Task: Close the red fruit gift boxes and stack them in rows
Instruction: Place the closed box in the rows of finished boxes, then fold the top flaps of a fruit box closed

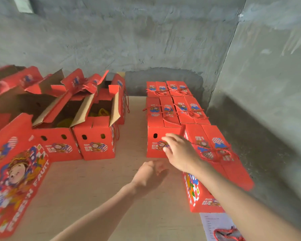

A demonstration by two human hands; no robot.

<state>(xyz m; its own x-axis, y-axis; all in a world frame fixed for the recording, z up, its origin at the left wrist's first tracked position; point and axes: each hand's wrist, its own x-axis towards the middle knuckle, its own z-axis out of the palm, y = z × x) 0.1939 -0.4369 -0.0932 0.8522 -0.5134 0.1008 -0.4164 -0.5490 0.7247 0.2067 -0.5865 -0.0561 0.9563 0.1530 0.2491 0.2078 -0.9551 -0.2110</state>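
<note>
Your right hand (pixel 179 153) lays spread fingers flat on the front of a closed red box (pixel 154 148) in the right-hand rows on the desk (pixel 94 188). Your left hand (pixel 150 174) hovers loose, holding nothing (it is blurred). The card looks stiff and the box is probably fruit-heavy, so grip it low by both sides. The open boxes (pixel 94 141) at left mostly hide their contents.
</note>
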